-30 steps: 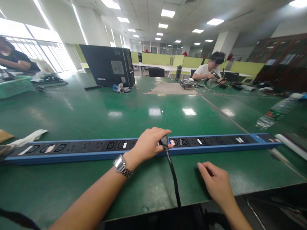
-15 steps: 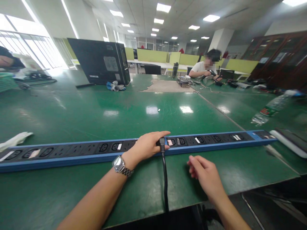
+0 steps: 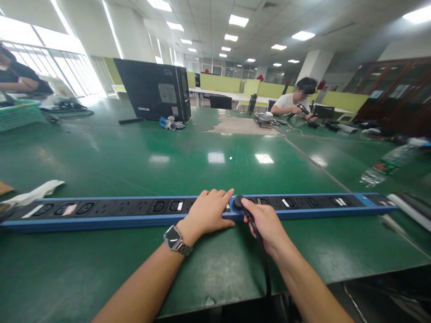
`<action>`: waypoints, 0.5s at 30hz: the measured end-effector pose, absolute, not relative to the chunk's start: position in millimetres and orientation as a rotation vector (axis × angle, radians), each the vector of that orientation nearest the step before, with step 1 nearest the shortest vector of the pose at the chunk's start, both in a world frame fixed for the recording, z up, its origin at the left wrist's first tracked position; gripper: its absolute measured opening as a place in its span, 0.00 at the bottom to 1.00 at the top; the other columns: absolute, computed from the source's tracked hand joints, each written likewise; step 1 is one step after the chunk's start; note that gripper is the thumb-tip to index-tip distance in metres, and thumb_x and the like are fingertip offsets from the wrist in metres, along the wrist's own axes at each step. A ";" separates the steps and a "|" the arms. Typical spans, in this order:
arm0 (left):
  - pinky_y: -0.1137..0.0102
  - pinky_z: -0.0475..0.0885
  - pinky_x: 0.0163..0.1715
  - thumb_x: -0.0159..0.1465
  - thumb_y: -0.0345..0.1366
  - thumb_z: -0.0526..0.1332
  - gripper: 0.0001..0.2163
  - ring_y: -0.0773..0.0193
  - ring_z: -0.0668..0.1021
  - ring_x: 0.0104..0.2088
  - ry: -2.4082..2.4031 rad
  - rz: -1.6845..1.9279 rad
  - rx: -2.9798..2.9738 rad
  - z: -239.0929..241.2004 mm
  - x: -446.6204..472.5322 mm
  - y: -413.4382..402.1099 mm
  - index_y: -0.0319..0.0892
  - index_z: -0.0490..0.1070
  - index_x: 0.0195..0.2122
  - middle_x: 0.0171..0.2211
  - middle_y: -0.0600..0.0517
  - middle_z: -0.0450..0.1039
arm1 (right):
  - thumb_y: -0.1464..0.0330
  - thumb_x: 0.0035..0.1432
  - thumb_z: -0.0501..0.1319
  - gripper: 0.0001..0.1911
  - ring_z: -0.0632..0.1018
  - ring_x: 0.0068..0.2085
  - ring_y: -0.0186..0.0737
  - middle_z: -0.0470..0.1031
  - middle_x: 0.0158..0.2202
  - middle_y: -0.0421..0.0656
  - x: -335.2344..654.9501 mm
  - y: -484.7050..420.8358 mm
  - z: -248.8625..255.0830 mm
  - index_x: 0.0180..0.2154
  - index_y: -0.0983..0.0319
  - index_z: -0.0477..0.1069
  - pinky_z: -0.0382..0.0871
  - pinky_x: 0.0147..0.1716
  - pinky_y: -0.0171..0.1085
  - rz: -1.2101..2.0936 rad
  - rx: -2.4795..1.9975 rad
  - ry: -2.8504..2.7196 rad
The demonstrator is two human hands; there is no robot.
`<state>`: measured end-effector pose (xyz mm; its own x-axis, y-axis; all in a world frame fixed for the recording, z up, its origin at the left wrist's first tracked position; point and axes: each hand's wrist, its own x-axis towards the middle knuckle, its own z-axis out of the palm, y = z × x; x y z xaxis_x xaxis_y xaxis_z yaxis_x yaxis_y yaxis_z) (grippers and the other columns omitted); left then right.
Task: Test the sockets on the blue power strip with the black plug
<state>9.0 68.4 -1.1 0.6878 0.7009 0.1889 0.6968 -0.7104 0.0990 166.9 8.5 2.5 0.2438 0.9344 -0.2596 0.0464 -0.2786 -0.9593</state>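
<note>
A long blue power strip (image 3: 128, 220) with black sockets lies across the green table. My left hand (image 3: 208, 211) is laid over its middle, fingers across the top and far edge, thumb along the near edge. Just right of it, my right hand (image 3: 264, 219) is closed around a black power cord plug (image 3: 238, 202), which is at the strip's top face. Whether the plug is seated in a socket cannot be made out. From it the black cable (image 3: 266, 269) runs down past the table's front edge.
A black computer case (image 3: 151, 89) stands at the back left, with gloves (image 3: 171, 123) before it. A plastic bottle (image 3: 392, 161) lies at right. White gloves (image 3: 42, 193) lie by the strip's left end. Two people sit at the table, one at far left, one at back right.
My right hand has come in from the right and closed on the plug, which was at my left hand's fingers. My left hand now rests on the strip. The view has shifted slightly left.
</note>
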 end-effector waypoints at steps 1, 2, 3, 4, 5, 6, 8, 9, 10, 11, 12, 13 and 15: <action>0.55 0.68 0.49 0.57 0.50 0.65 0.37 0.46 0.74 0.51 1.197 0.330 2.878 -1.7 9.4 67.6 0.39 0.59 0.64 0.52 0.41 0.73 | 0.50 0.55 0.60 0.27 0.60 0.12 0.29 0.59 0.09 0.36 165.0 7.8 1.7 0.15 0.62 0.66 0.50 0.14 0.31 1.132 -1.558 -0.955; 0.56 0.68 0.48 0.57 0.50 0.65 0.36 0.47 0.74 0.50 1.202 0.329 2.886 -2.0 10.2 66.9 0.39 0.60 0.63 0.52 0.42 0.73 | 0.50 0.54 0.60 0.27 0.61 0.13 0.29 0.60 0.09 0.37 162.5 7.4 1.2 0.15 0.62 0.66 0.51 0.15 0.31 1.075 -1.549 -0.977; 0.56 0.68 0.48 0.58 0.50 0.64 0.35 0.47 0.75 0.50 1.209 0.331 2.891 -1.9 11.1 66.3 0.39 0.60 0.63 0.51 0.42 0.73 | 0.51 0.54 0.60 0.27 0.62 0.15 0.30 0.61 0.11 0.37 159.9 7.3 0.7 0.14 0.63 0.66 0.53 0.17 0.32 1.014 -1.545 -0.999; 0.56 0.68 0.48 0.58 0.50 0.64 0.34 0.47 0.75 0.50 1.214 0.334 2.895 -1.6 12.0 65.9 0.39 0.61 0.63 0.51 0.42 0.73 | 0.51 0.53 0.61 0.26 0.62 0.17 0.30 0.62 0.12 0.38 157.4 7.3 -0.3 0.14 0.63 0.67 0.54 0.18 0.32 0.957 -1.546 -1.016; 0.57 0.68 0.47 0.58 0.50 0.64 0.34 0.48 0.75 0.49 1.216 0.333 2.897 -1.2 12.6 65.6 0.39 0.61 0.62 0.51 0.42 0.73 | 0.51 0.53 0.60 0.27 0.63 0.18 0.31 0.63 0.12 0.38 155.4 7.3 -1.9 0.14 0.63 0.67 0.55 0.20 0.32 0.907 -1.554 -1.026; 0.57 0.68 0.47 0.58 0.50 0.63 0.34 0.48 0.75 0.49 1.215 0.327 2.899 -0.7 13.0 65.5 0.40 0.61 0.62 0.50 0.43 0.73 | 0.51 0.53 0.60 0.27 0.63 0.19 0.31 0.63 0.13 0.38 153.9 7.3 -4.4 0.13 0.63 0.67 0.55 0.21 0.33 0.864 -1.565 -1.030; 0.57 0.68 0.47 0.59 0.50 0.63 0.33 0.48 0.75 0.49 1.213 0.315 2.902 -0.1 13.3 65.6 0.39 0.61 0.62 0.50 0.43 0.74 | 0.49 0.54 0.59 0.28 0.62 0.19 0.31 0.62 0.12 0.38 151.4 8.1 -11.9 0.14 0.63 0.67 0.54 0.21 0.33 0.796 -1.586 -1.013; 0.57 0.68 0.47 0.59 0.50 0.62 0.33 0.48 0.75 0.49 1.213 0.310 2.903 -0.1 13.2 65.7 0.39 0.62 0.62 0.50 0.43 0.74 | 0.48 0.54 0.58 0.29 0.62 0.19 0.31 0.61 0.12 0.37 149.9 9.0 -16.4 0.14 0.63 0.67 0.54 0.21 0.33 0.761 -1.589 -0.999; 0.56 0.68 0.47 0.59 0.50 0.62 0.32 0.48 0.75 0.49 1.213 0.312 2.904 -0.3 13.1 65.9 0.39 0.62 0.62 0.50 0.43 0.74 | 0.48 0.54 0.58 0.29 0.62 0.19 0.31 0.61 0.12 0.37 147.8 10.5 -20.6 0.14 0.62 0.67 0.54 0.21 0.33 0.734 -1.584 -0.991; 0.56 0.68 0.47 0.60 0.49 0.61 0.32 0.48 0.74 0.49 1.216 0.318 2.904 -0.6 13.1 66.0 0.39 0.62 0.62 0.51 0.43 0.74 | 0.48 0.54 0.59 0.28 0.62 0.19 0.31 0.61 0.12 0.37 145.1 12.2 -24.1 0.14 0.62 0.66 0.54 0.21 0.33 0.722 -1.575 -0.978; 0.56 0.68 0.47 0.60 0.48 0.61 0.31 0.48 0.74 0.49 1.219 0.324 2.904 -0.9 13.0 66.1 0.39 0.62 0.62 0.51 0.43 0.74 | 0.48 0.53 0.59 0.28 0.62 0.18 0.32 0.61 0.12 0.37 141.9 13.8 -26.1 0.14 0.62 0.65 0.54 0.20 0.33 0.739 -1.564 -0.961; 0.56 0.68 0.47 0.60 0.48 0.61 0.31 0.48 0.74 0.49 1.222 0.329 2.905 -1.3 13.0 66.2 0.39 0.62 0.62 0.51 0.44 0.74 | 0.49 0.53 0.59 0.27 0.62 0.17 0.32 0.61 0.11 0.37 138.6 14.7 -25.9 0.14 0.61 0.65 0.54 0.19 0.33 0.784 -1.552 -0.935; 0.57 0.69 0.46 0.60 0.48 0.61 0.30 0.48 0.74 0.49 1.224 0.330 2.905 -1.7 13.0 66.3 0.39 0.62 0.62 0.50 0.44 0.74 | 0.49 0.52 0.60 0.27 0.62 0.14 0.31 0.60 0.10 0.37 134.8 12.4 -18.1 0.14 0.61 0.64 0.54 0.15 0.33 0.924 -1.509 -0.842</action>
